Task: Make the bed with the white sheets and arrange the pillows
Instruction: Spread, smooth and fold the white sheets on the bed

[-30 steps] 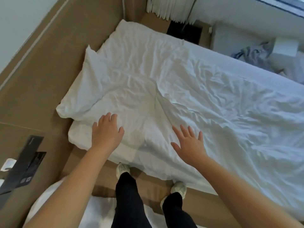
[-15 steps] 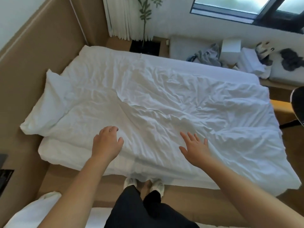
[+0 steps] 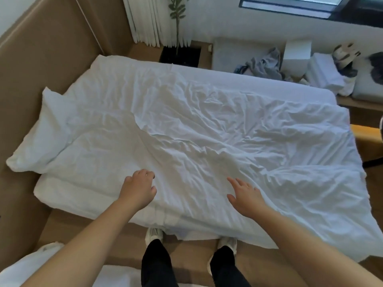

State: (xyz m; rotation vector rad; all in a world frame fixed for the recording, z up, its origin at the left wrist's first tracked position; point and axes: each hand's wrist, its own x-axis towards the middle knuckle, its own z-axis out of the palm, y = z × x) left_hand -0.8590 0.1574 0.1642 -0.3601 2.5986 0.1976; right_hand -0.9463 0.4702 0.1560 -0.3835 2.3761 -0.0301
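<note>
**Bed half made, both hands low over the near edge of the sheet**

Head view.
- Bed point(image 3: 228, 78) across the frame, set against a tan padded headboard point(image 3: 51, 48) on the left.
- White sheet point(image 3: 207, 131) spread over nearly the whole mattress, heavily creased. Its near edge hangs over the bed's side and its right corner droops toward the floor.
- Pillow point(image 3: 35, 141) at the head end, touching the headboard, with its inner side tucked under the sheet.
- Left hand point(image 3: 137, 188) over the sheet near the near edge, palm down, fingers curled downward. Cannot tell whether fabric is pinched.
- Right hand point(image 3: 245, 196) just beside it to the right, palm down, fingers straight and spread, nothing held. Contact with the sheet unclear.
- Black trousers point(image 3: 157, 264) and white shoes point(image 3: 153, 235) below, toes just under the hanging sheet edge.
- More white bedding point(image 3: 31, 264) in the bottom left corner, kind unclear.

Containers:
- Black square planter point(image 3: 180, 55) beyond the bed's far side, with a thin-stemmed leafy plant point(image 3: 177, 11) standing upright in it, beside white curtains point(image 3: 145, 19).
- White box point(image 3: 297, 52) on the bench under the window point(image 3: 290, 5), contents not visible.
- Crumpled grey garment point(image 3: 265, 65) to the box's left, folded white linen point(image 3: 325, 73) to its right.
</note>
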